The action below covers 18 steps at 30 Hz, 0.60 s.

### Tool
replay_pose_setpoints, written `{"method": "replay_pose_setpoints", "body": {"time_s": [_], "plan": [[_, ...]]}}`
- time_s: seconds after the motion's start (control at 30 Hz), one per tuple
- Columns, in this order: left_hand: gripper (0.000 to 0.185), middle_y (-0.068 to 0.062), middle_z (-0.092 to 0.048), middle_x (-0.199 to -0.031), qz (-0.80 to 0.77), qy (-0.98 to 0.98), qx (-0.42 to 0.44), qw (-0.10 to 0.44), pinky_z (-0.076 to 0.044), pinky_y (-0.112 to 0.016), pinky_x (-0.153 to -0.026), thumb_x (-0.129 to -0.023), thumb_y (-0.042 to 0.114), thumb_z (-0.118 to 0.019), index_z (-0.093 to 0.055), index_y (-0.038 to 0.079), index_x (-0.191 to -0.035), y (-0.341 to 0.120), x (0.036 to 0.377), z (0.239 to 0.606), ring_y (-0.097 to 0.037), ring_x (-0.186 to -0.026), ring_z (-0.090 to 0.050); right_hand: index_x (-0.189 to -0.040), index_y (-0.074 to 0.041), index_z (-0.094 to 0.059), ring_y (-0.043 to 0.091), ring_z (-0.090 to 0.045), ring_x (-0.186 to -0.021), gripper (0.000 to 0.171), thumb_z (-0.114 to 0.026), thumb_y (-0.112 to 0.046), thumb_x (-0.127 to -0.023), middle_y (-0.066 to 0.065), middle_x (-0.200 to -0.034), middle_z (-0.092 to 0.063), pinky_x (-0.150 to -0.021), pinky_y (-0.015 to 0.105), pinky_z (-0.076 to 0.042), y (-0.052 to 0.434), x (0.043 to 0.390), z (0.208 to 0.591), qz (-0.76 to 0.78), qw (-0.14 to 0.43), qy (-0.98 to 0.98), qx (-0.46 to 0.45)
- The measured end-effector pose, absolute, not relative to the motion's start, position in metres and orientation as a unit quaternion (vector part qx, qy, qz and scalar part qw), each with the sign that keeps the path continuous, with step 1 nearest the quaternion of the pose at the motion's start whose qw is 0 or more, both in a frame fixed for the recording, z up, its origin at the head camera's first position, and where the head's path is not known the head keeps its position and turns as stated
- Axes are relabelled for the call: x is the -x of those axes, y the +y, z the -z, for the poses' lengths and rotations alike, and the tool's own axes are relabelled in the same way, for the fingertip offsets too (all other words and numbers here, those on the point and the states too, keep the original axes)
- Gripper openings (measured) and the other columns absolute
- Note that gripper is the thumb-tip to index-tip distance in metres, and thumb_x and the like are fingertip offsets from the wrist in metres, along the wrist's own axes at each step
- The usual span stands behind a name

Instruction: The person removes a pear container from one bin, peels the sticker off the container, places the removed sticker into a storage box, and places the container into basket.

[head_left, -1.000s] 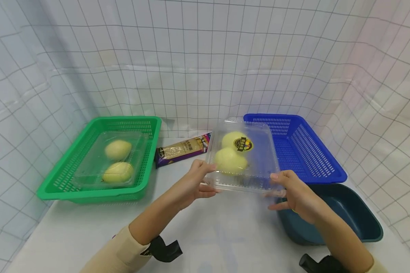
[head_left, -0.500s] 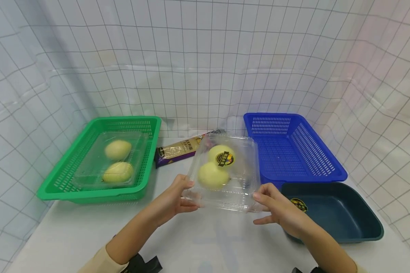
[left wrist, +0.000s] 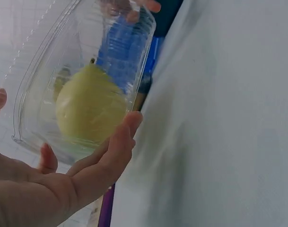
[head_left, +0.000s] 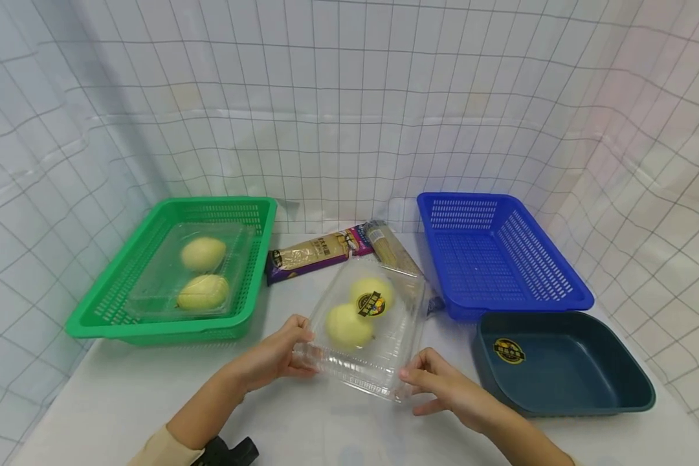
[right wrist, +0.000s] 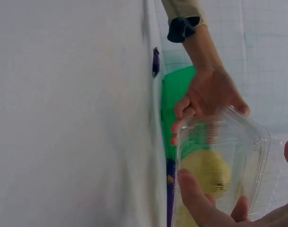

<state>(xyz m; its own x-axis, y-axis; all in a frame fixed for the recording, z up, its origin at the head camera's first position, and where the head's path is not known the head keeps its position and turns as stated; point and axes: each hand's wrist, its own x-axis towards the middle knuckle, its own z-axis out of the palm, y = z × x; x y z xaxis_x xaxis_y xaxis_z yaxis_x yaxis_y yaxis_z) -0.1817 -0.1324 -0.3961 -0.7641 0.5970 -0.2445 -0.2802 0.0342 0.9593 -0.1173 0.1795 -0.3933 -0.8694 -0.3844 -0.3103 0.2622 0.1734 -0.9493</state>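
Both hands hold a clear plastic clamshell box [head_left: 364,330] with two yellow pears inside, one with a dark round sticker [head_left: 369,303]. My left hand [head_left: 279,353] grips its left near corner, thumb on top and fingers below. My right hand [head_left: 437,382] grips its right near corner the same way. The box hangs just above the white table [head_left: 151,401], tilted, at the middle front. The left wrist view shows a pear [left wrist: 89,106] through the box wall above my left hand's fingers [left wrist: 117,146]. In the right wrist view the box [right wrist: 219,161] sits between both hands.
A green basket [head_left: 93,317] at the left holds another clear box with two pears [head_left: 200,272]. A blue basket [head_left: 501,259] stands at the right, with a dark teal tray [head_left: 559,362] in front of it. Two long noodle packets [head_left: 311,252] lie at the back middle.
Both hands have carried the clamshell box leftward and down, from above the blue basket's near edge to the middle front of the table. The teal tray is now uncovered.
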Motion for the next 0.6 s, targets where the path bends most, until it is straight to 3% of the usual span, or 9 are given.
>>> {"method": "replay_pose_setpoints", "body": {"time_s": [0.13, 0.27, 0.6], "plan": [[0.028, -0.016, -0.057, -0.111, -0.663, 0.655, -0.138, 0.335, -0.051, -0.045, -0.088, -0.098, 0.024, -0.045, -0.025, 0.006, -0.108, -0.142, 0.188, 0.407, -0.026, -0.094, -0.064, -0.101, -0.004, -0.041, 0.024, -0.062, -0.096, 0.036, -0.064, -0.030, -0.091, 0.012, -0.107, -0.056, -0.074, 0.046, -0.055, 0.175, 0.113, 0.404, 0.621, 0.274, 0.733, 0.046], [0.030, -0.011, -0.062, -0.107, -0.643, 0.669, -0.138, 0.347, -0.049, -0.039, -0.084, -0.097, 0.024, -0.046, -0.026, 0.007, -0.111, -0.149, 0.194, 0.415, -0.021, -0.094, -0.061, -0.102, -0.003, -0.043, 0.022, -0.063, -0.092, 0.035, -0.066, -0.026, -0.088, 0.008, -0.099, -0.060, -0.071, 0.040, -0.053, 0.170, 0.108, 0.409, 0.606, 0.292, 0.738, 0.063], [0.035, -0.013, -0.040, -0.113, -0.631, 0.698, -0.107, 0.321, -0.043, -0.035, -0.080, -0.098, 0.025, -0.048, -0.033, 0.002, -0.121, -0.154, 0.203, 0.417, -0.021, -0.091, -0.044, -0.110, 0.001, -0.046, 0.022, -0.065, -0.083, 0.035, -0.061, -0.017, -0.084, 0.007, -0.089, -0.063, -0.067, 0.034, -0.050, 0.167, 0.113, 0.415, 0.606, 0.290, 0.735, 0.086]]}}
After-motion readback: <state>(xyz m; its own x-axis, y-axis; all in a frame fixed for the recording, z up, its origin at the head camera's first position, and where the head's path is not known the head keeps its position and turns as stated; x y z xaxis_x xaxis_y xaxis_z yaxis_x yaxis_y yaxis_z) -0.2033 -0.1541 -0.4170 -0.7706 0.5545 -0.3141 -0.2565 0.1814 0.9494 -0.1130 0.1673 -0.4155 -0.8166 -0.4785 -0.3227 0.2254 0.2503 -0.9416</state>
